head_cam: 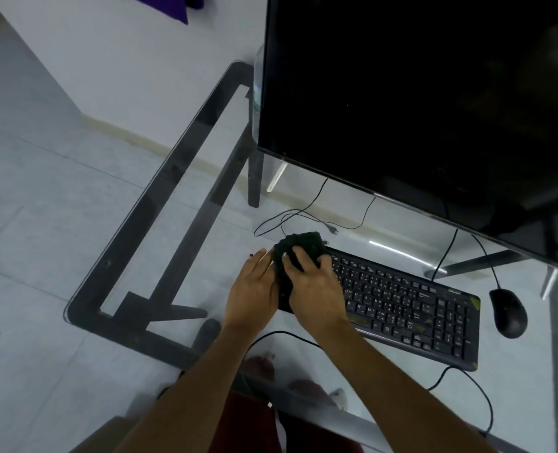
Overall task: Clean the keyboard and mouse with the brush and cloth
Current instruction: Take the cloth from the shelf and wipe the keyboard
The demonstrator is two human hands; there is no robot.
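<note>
Black cloth (298,253) bunched in the right hand (316,286) wipes the keyboard's (411,308) left end, left hand (254,286) flat alongside; mouse (508,312) looks untouched, brush unseen.

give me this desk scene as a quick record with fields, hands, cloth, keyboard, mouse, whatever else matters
surface: glass desk, floor visible through it
left hand: flat against the left side of the cloth, not clearly gripping
right hand: fingers curled over the cloth
cloth: dark, bunched, at the keyboard's left end
keyboard: black, wired, angled on the desk
mouse: black, wired, right of the keyboard, untouched
screen: dark, behind the keyboard
brush: not visible
</note>
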